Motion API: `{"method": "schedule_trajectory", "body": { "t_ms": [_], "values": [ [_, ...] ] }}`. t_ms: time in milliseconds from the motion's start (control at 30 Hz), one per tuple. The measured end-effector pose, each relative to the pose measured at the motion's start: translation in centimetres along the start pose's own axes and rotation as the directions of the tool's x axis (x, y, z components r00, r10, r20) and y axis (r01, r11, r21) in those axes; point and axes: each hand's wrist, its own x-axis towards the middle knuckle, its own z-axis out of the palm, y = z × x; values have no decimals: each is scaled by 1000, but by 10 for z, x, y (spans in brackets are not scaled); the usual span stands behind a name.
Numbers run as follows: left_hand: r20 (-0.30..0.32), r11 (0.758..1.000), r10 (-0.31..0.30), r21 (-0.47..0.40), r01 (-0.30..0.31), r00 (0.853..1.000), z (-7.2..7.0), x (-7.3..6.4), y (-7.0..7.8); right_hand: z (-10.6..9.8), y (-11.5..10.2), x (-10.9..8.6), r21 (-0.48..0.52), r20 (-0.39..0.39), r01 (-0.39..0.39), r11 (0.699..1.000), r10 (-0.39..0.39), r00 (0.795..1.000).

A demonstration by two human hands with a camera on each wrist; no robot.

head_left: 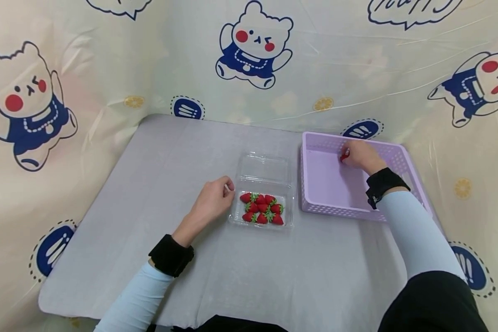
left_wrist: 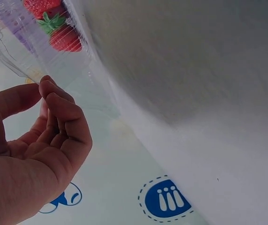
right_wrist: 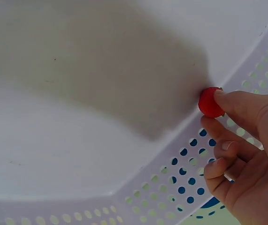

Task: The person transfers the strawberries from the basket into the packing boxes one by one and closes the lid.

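My right hand (head_left: 362, 154) is down inside the purple basket (head_left: 329, 207), at its far side. Between thumb and index finger it pinches a red strawberry (right_wrist: 210, 102), close to the perforated wall. My left hand (head_left: 215, 199) is at the left edge of a clear plastic box (head_left: 288, 203), its thumb and index fingertips pinching the rim. The box lies with its lid (head_left: 263, 168) folded back, away from me. Inside, several strawberries (head_left: 263, 207) with green leaves sit in rows. Two of them show through the plastic in the left wrist view.
The basket stands just right of the box, on a table under a grey cloth (head_left: 170, 152). A curtain (head_left: 182, 55) printed with cartoon bears hangs behind and around the table. Both wrists wear black bands (head_left: 172, 255).
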Motion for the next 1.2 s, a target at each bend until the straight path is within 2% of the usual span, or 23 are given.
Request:
{"method": "schedule_trajectory", "body": {
  "t_ms": [333, 667, 933, 1200],
  "values": [
    [15, 1000, -24, -8, 24, 1000, 0, -1, 0, -2, -12, -6, -24, 57, 4, 1000, -3, 998],
    [20, 1000, -29, -2, 29, 999, 1, 1, 0, -9, -25, -11, 32, 30, 38, 999, -39, 999],
    [26, 1000, -24, -12, 24, 999, 1, 0, 0, -15, -35, -16, 0, 22, 63, 998, -63, 998],
    [20, 1000, -15, -4, 15, 1000, 1, 1, 0, -20, -40, -28, 42, 15, 70, 997, -71, 997]
  ]
}}
